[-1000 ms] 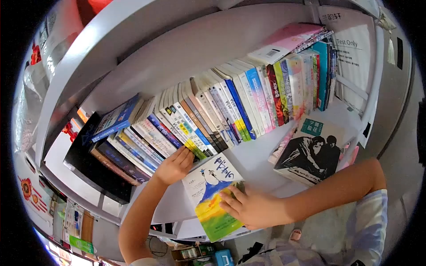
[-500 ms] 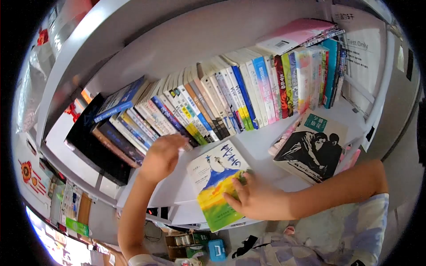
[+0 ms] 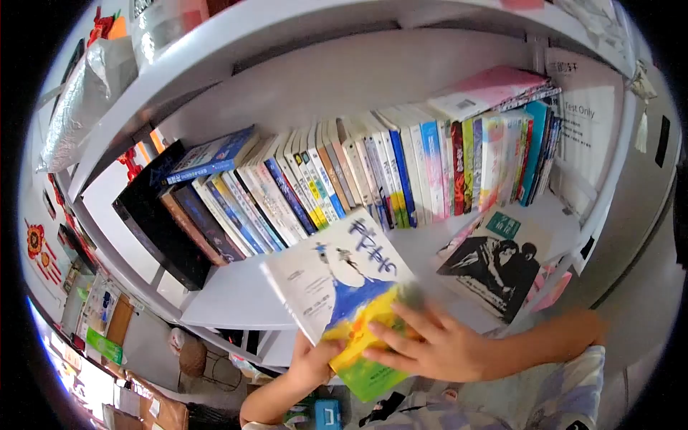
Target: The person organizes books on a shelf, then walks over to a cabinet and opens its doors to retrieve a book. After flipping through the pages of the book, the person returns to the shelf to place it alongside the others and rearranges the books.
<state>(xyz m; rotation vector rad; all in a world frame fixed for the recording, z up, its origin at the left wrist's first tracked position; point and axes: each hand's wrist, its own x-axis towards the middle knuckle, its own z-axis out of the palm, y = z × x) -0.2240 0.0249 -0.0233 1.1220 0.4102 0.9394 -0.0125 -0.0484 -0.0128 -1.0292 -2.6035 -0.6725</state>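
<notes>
A book with a white, blue, yellow and green cover is held tilted above the shelf's front edge. At its lower left edge, my left hand grips it, thumb on the cover and the other fingers hidden beneath. My right hand lies on the cover's right side with its fingers spread. Behind the book, a row of upright books fills the shelf. To the right, a book with a black-and-white figure cover lies flat on the shelf.
A black box leans at the row's left end, with a blue book lying on top of nearby books. Pink booklets rest over the right part. A silvery bag hangs at upper left. A blue box is below.
My left hand has left the row of books and moved down to the colourful book's lower left edge. That book has been raised off the shelf and tilted. The view has shifted.
</notes>
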